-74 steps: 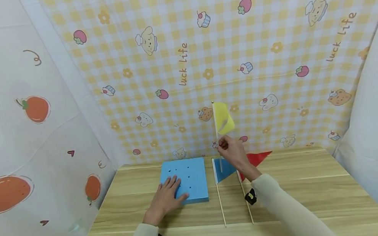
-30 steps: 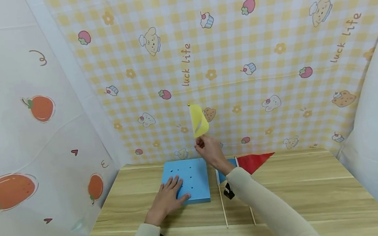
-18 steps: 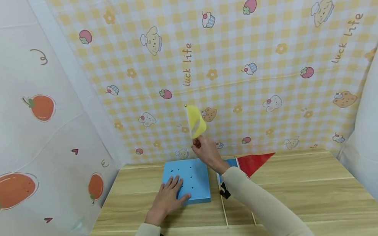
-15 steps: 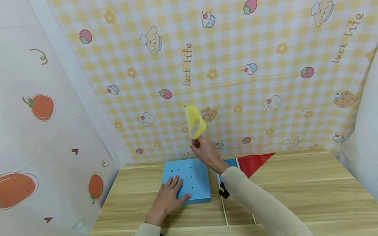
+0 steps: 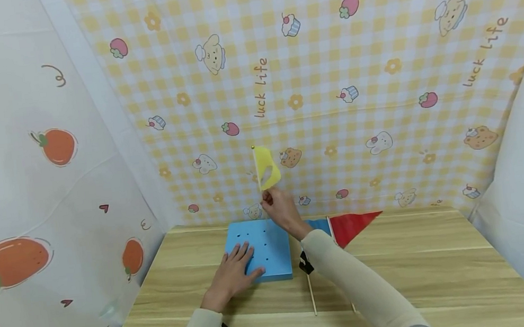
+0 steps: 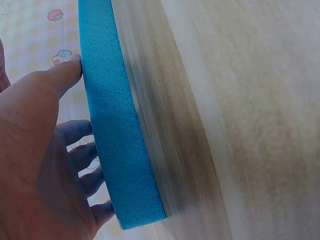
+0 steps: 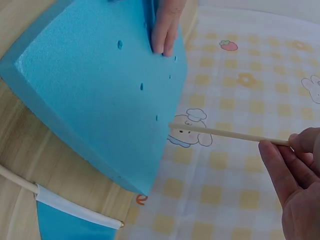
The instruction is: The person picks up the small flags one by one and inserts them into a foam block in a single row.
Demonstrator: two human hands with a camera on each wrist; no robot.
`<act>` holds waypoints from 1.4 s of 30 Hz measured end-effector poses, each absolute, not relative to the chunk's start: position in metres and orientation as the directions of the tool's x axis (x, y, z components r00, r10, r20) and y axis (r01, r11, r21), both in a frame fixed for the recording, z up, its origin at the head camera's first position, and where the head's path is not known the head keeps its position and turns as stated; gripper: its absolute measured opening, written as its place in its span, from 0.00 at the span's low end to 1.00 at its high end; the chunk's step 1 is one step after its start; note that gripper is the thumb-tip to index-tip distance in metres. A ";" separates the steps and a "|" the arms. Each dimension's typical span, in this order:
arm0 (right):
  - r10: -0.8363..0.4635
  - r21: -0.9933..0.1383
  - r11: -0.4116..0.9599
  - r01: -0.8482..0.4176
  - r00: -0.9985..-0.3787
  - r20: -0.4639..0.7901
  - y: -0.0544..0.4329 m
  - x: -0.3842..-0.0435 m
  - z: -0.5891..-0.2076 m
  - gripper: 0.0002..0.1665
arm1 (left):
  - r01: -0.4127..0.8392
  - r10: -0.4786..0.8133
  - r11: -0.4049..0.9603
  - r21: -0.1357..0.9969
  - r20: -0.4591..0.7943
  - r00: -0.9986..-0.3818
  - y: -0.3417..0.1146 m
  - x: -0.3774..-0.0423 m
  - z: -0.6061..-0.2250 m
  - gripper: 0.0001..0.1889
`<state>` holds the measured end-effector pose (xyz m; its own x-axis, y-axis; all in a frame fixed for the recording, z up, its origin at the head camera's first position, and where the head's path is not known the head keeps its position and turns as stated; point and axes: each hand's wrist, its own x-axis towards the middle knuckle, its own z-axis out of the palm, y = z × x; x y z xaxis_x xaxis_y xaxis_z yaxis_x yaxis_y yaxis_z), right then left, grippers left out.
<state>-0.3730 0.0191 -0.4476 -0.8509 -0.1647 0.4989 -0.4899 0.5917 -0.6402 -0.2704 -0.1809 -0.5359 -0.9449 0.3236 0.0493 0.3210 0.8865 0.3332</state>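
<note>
A blue foam block [image 5: 276, 262] with several small holes lies on the table. My left hand [image 5: 228, 279] rests on its left part, fingers spread, the thumb along the near edge. My right hand [image 5: 282, 209] pinches the wooden stick [image 7: 230, 134] of a yellow flag [image 5: 267, 164], held upright above the block's far side. In the right wrist view the stick's lower end is close to one hole; whether it touches the foam I cannot tell. A blue pennant [image 5: 318, 224] and a red pennant [image 5: 352, 226] lie to the right, partly hidden by my right arm.
The wooden table [image 5: 427, 274] ends at a checked cloth backdrop [image 5: 325, 125]. White cloth walls stand at both sides. The two pennants' sticks point toward the table's near edge, just right of the block.
My right hand has carried the yellow flag leftward from over the blue pennant to above the block, slowing to a small leftward shift lately. My left hand stays on the block.
</note>
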 end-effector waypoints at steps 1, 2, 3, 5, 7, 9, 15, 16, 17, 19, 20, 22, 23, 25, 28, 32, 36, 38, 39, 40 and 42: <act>-0.165 -0.643 0.591 -0.487 -0.853 0.495 0.018 -0.374 -0.448 0.02 | 0.321 0.323 0.886 0.333 0.050 -0.945 -0.181 -0.270 -0.536 0.42; -0.166 -0.647 0.588 -0.486 -0.855 0.492 0.017 -0.374 -0.449 0.02 | 0.321 0.323 0.887 0.332 0.051 -0.945 -0.181 -0.271 -0.536 0.42; -0.164 -0.655 0.582 -0.481 -0.859 0.485 0.015 -0.374 -0.450 0.02 | 0.320 0.323 0.888 0.330 0.049 -0.945 -0.181 -0.270 -0.536 0.41; -0.161 -0.664 0.576 -0.476 -0.863 0.478 0.013 -0.374 -0.451 0.02 | 0.322 0.324 0.889 0.326 0.050 -0.945 -0.182 -0.270 -0.536 0.41; -0.163 -0.670 0.576 -0.468 -0.869 0.467 0.011 -0.374 -0.452 0.02 | 0.322 0.324 0.890 0.324 0.048 -0.945 -0.182 -0.270 -0.535 0.41; -0.164 -0.670 0.581 -0.463 -0.872 0.460 0.009 -0.374 -0.453 0.02 | 0.322 0.325 0.889 0.325 0.046 -0.944 -0.182 -0.270 -0.535 0.41; -0.180 -0.659 0.598 -0.457 -0.877 0.445 0.006 -0.375 -0.456 0.04 | 0.331 0.333 0.886 0.326 0.050 -0.941 -0.181 -0.270 -0.535 0.41; -0.182 -0.657 0.599 -0.458 -0.877 0.445 0.005 -0.375 -0.457 0.04 | 0.332 0.334 0.885 0.326 0.051 -0.941 -0.181 -0.270 -0.535 0.41; -0.183 -0.656 0.598 -0.461 -0.875 0.449 0.005 -0.376 -0.457 0.04 | 0.330 0.332 0.887 0.324 0.050 -0.942 -0.181 -0.270 -0.535 0.41; -0.182 -0.654 0.598 -0.464 -0.873 0.453 0.005 -0.377 -0.458 0.05 | 0.331 0.333 0.886 0.326 0.051 -0.942 -0.181 -0.270 -0.535 0.41; -0.182 -0.652 0.599 -0.464 -0.872 0.454 0.005 -0.377 -0.459 0.04 | 0.330 0.332 0.886 0.326 0.050 -0.942 -0.181 -0.270 -0.535 0.41; -0.180 -0.649 0.606 -0.460 -0.874 0.452 0.005 -0.378 -0.460 0.04 | 0.328 0.331 0.887 0.325 0.049 -0.942 -0.181 -0.270 -0.535 0.41; -0.178 -0.649 0.606 -0.459 -0.874 0.452 0.005 -0.378 -0.460 0.04 | 0.328 0.331 0.887 0.325 0.048 -0.943 -0.182 -0.270 -0.536 0.41; -0.175 -0.653 0.606 -0.455 -0.877 0.448 0.005 -0.378 -0.461 0.04 | 0.327 0.330 0.888 0.324 0.049 -0.943 -0.182 -0.270 -0.536 0.41; -0.175 -0.653 0.608 -0.453 -0.878 0.446 0.005 -0.379 -0.461 0.04 | 0.331 0.331 0.887 0.322 0.055 -0.942 -0.182 -0.271 -0.536 0.41; -0.174 -0.653 0.616 -0.442 -0.884 0.434 0.005 -0.379 -0.461 0.03 | 0.331 0.331 0.888 0.320 0.055 -0.942 -0.181 -0.271 -0.536 0.41; -0.168 -0.658 0.616 -0.434 -0.888 0.428 0.006 -0.379 -0.462 0.04 | 0.329 0.329 0.888 0.320 0.057 -0.943 -0.181 -0.271 -0.536 0.41; -0.172 -0.656 0.614 -0.438 -0.886 0.431 0.006 -0.379 -0.463 0.04 | 0.330 0.329 0.889 0.318 0.060 -0.943 -0.181 -0.271 -0.536 0.41; -0.175 -0.652 0.616 -0.441 -0.884 0.433 0.006 -0.379 -0.463 0.04 | 0.330 0.329 0.890 0.315 0.059 -0.943 -0.181 -0.271 -0.536 0.41; -0.179 -0.647 0.620 -0.445 -0.883 0.435 0.007 -0.379 -0.464 0.04 | 0.330 0.328 0.891 0.312 0.059 -0.943 -0.181 -0.271 -0.537 0.41; -0.187 -0.636 0.626 -0.450 -0.879 0.438 0.008 -0.379 -0.466 0.03 | 0.329 0.328 0.893 0.308 0.054 -0.943 -0.181 -0.271 -0.537 0.41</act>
